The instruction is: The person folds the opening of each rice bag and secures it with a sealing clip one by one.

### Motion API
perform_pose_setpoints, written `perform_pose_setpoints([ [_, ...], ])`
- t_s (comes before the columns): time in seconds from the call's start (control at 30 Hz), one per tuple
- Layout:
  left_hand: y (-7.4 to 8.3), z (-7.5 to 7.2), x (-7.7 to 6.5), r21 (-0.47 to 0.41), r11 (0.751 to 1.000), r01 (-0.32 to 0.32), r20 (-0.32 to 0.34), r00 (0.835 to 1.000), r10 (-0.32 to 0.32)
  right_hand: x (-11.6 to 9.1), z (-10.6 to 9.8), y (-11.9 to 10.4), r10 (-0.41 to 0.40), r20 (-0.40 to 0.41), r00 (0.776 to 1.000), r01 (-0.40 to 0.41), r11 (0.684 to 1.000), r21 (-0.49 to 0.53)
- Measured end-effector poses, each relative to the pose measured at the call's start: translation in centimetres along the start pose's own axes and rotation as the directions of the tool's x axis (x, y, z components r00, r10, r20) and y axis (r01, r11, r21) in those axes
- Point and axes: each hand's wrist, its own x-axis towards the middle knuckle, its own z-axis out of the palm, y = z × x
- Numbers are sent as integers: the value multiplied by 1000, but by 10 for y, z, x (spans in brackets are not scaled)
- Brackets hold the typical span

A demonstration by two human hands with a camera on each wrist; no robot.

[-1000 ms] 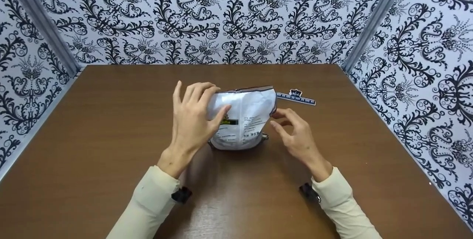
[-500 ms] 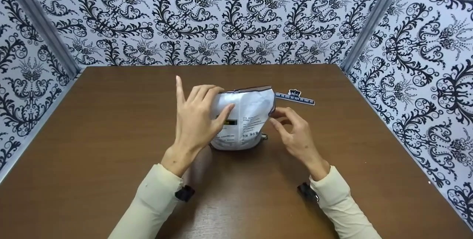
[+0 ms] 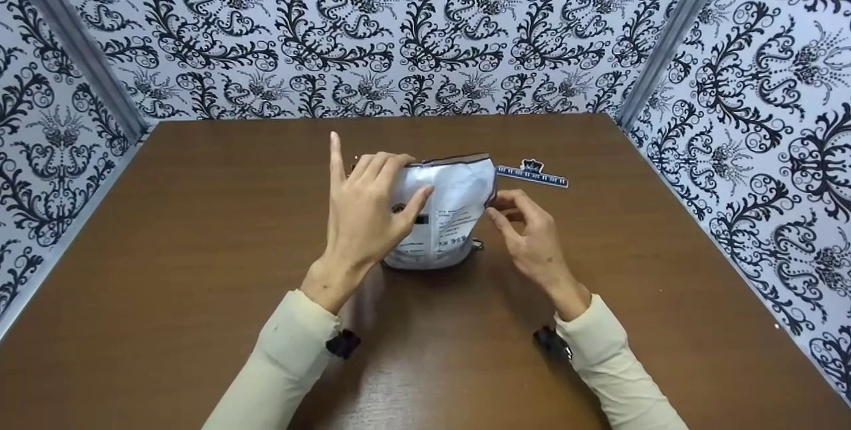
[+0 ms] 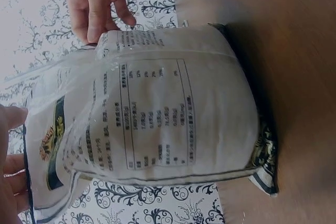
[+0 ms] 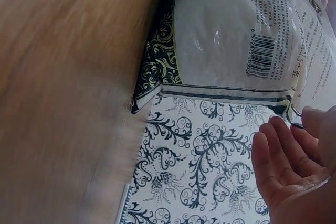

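A white printed plastic rice bag [image 3: 455,207] stands upright on the table, its top edge folded over. My left hand [image 3: 364,217] grips the left part of that edge, thumb on the near face and most fingers behind; one finger points straight up. At the bag's right edge, my right hand [image 3: 534,240] pinches the side seam between thumb and fingers. The left wrist view shows a printed table on the bag [image 4: 220,103] and left fingers [image 4: 16,182] at its top. In the right wrist view, the right hand [image 5: 294,171] is at the seam, near a barcode.
Behind and right of the bag lies a long blue strip-shaped clip [image 3: 535,176] with a piano-key pattern and a crown. The brown table [image 3: 199,250] is bounded by patterned walls [image 3: 412,31] at the back and sides.
My left hand has slid rightward along the bag's top edge, with one finger rising straighter. My right hand stays at the right seam, slightly higher. The bag keeps its place.
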Motion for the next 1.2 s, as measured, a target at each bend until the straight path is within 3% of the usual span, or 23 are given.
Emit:
perform_pose_setpoints([
  [0.47,14,9,8,-65,998,-19,37,999,21,3,3,-2,25,-2,1000,-24,999,37],
  [1.2,28,19,19,-78,997,-23,75,997,29,6,4,-4,13,-55,998,-7,995,96],
])
